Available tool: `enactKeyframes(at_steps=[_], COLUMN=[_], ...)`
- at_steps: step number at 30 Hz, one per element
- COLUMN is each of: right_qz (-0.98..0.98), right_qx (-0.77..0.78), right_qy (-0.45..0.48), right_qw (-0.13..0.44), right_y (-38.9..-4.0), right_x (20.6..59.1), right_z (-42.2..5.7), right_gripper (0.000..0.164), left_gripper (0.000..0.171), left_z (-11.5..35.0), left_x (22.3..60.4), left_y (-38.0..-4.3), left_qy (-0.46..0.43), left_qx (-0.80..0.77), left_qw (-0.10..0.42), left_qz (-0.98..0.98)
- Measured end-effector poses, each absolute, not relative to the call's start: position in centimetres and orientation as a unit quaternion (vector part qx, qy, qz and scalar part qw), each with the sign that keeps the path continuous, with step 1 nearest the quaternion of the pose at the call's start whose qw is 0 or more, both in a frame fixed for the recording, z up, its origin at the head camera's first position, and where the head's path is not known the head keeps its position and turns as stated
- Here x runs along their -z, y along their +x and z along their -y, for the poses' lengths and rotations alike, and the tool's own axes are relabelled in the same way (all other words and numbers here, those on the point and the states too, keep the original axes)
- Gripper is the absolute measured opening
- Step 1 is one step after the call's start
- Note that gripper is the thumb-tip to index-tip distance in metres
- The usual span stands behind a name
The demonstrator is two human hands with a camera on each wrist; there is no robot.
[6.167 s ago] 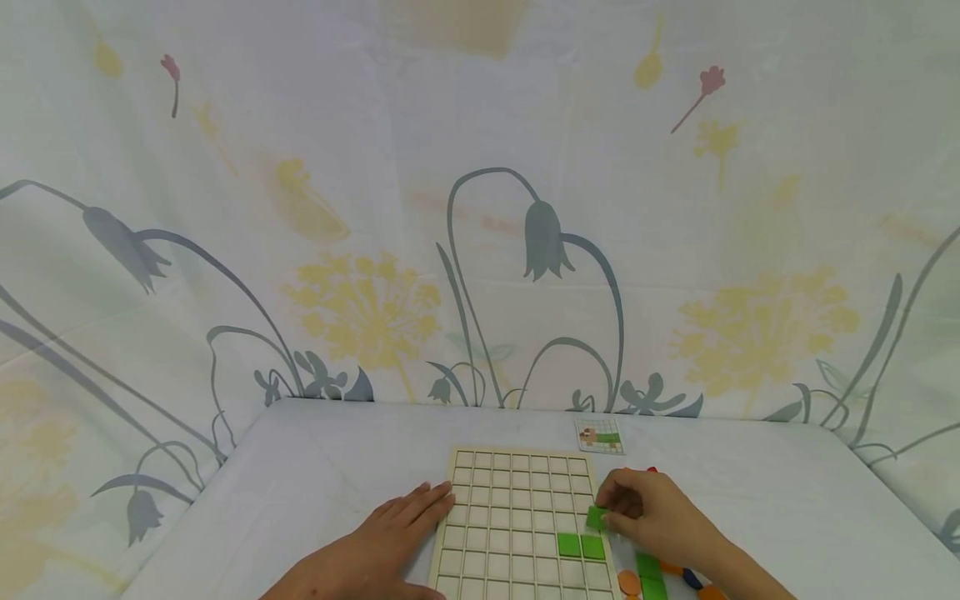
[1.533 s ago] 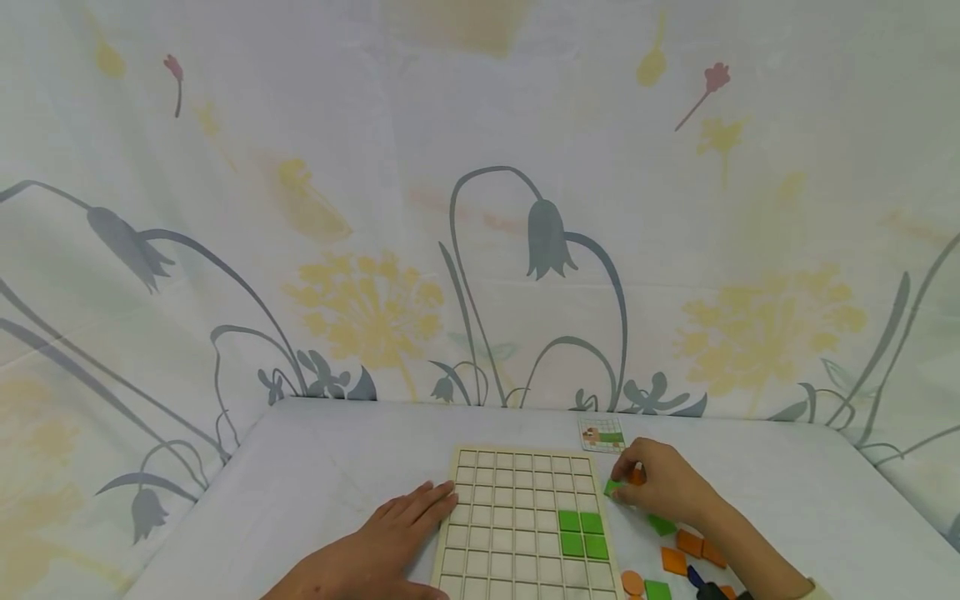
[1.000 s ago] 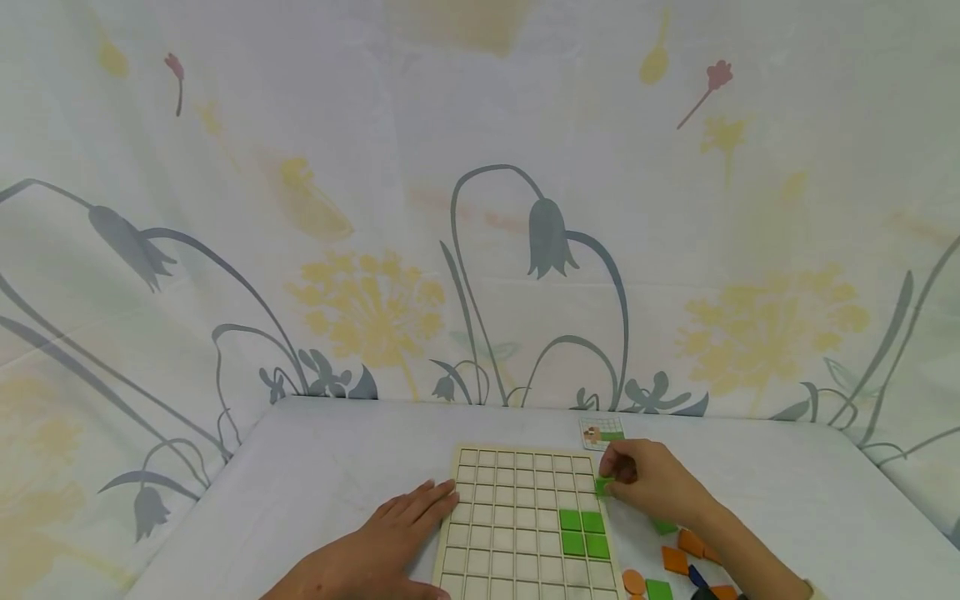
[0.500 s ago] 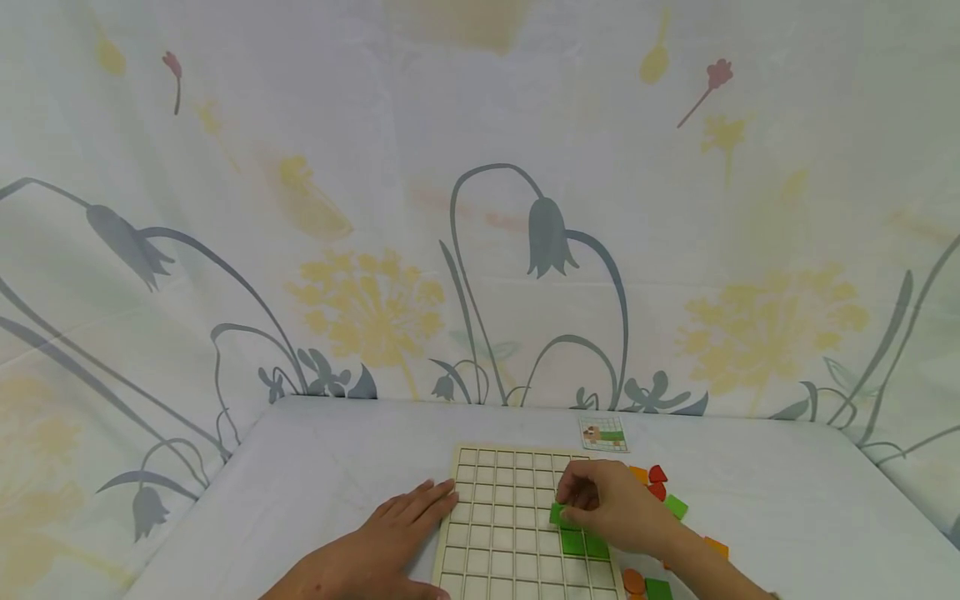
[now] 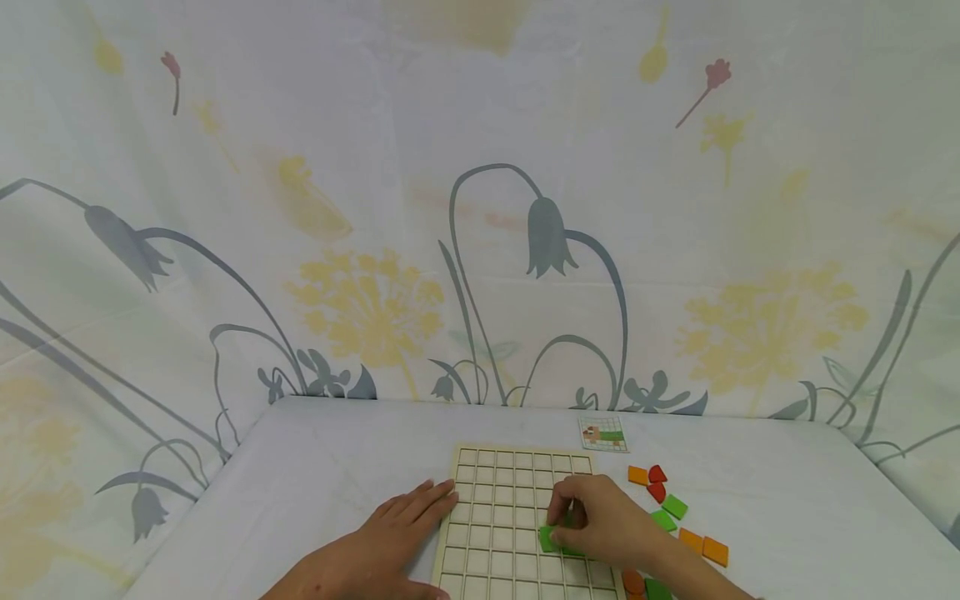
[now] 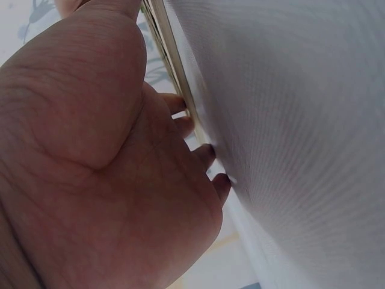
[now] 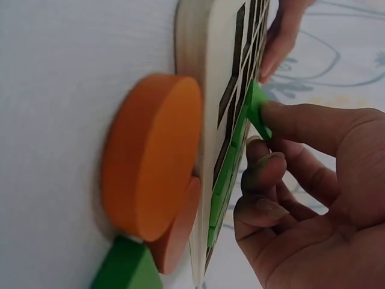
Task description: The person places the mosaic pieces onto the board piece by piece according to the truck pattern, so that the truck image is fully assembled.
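A pale wooden grid board (image 5: 502,492) (image 7: 207,66) lies flat on the white table. My right hand (image 5: 592,521) (image 7: 301,180) pinches a green square tile (image 5: 547,539) (image 7: 257,108) over the board's cells, beside green tiles (image 7: 225,174) set in the grid. My left hand (image 5: 390,537) (image 6: 102,162) lies flat on the table, its fingertips (image 5: 442,496) touching the board's left edge.
Loose tiles lie right of the board: orange (image 5: 638,475), red (image 5: 657,475), green (image 5: 674,506), more orange (image 5: 715,551). An orange disc (image 7: 150,156) sits by the board's near right corner. A small pattern card (image 5: 602,434) lies behind the board. A flowered curtain (image 5: 480,208) hangs behind.
My right hand carried a green tile from the loose pile leftward and down over the board, beside the green tiles in the grid. The left hand stayed still.
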State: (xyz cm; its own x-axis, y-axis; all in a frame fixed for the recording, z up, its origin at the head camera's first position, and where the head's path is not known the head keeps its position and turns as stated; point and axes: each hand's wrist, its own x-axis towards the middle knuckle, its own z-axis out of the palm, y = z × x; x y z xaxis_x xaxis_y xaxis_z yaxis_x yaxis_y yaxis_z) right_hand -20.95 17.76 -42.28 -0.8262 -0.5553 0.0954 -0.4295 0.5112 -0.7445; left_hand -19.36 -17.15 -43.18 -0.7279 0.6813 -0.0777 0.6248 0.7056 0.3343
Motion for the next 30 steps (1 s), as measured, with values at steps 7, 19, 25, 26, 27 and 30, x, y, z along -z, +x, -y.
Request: enactKeyframes(at_steps=[7, 19, 25, 26, 27, 30], right_qz=[-0.866, -0.860, -0.855, -0.855, -0.855, -0.856], right_qx=[0.400, 0.387, 0.382, 0.381, 0.381, 0.382], right_qy=[-0.292, -0.323, -0.341, -0.342, -0.344, -0.342], right_qw=[0.067, 0.080, 0.077, 0.075, 0.073, 0.064], right_y=[-20.81, -20.99, -21.04, -21.05, -21.04, -20.89], right_x=[42.37, 42.14, 42.09, 42.11, 42.13, 42.22], right_z=[-17.86, -18.00, -17.86, -17.84, -17.85, -18.21], right_gripper=[0.016, 0.019, 0.019, 0.018, 0.018, 0.018], left_gripper=[0.107, 0.107, 0.108, 0.108, 0.108, 0.107], left_z=[17.18, 17.25, 17.24, 17.24, 17.24, 17.17], left_x=[43.07, 43.07, 42.90, 42.89, 42.87, 42.82], left_y=[-19.27, -19.19, -19.11, -19.11, -19.10, -19.10], left_qy=[0.358, 0.362, 0.359, 0.358, 0.358, 0.361], left_qx=[-0.147, -0.146, -0.149, -0.149, -0.149, -0.151], left_qw=[0.098, 0.092, 0.098, 0.099, 0.099, 0.100], left_qz=[-0.917, -0.916, -0.916, -0.916, -0.916, -0.915])
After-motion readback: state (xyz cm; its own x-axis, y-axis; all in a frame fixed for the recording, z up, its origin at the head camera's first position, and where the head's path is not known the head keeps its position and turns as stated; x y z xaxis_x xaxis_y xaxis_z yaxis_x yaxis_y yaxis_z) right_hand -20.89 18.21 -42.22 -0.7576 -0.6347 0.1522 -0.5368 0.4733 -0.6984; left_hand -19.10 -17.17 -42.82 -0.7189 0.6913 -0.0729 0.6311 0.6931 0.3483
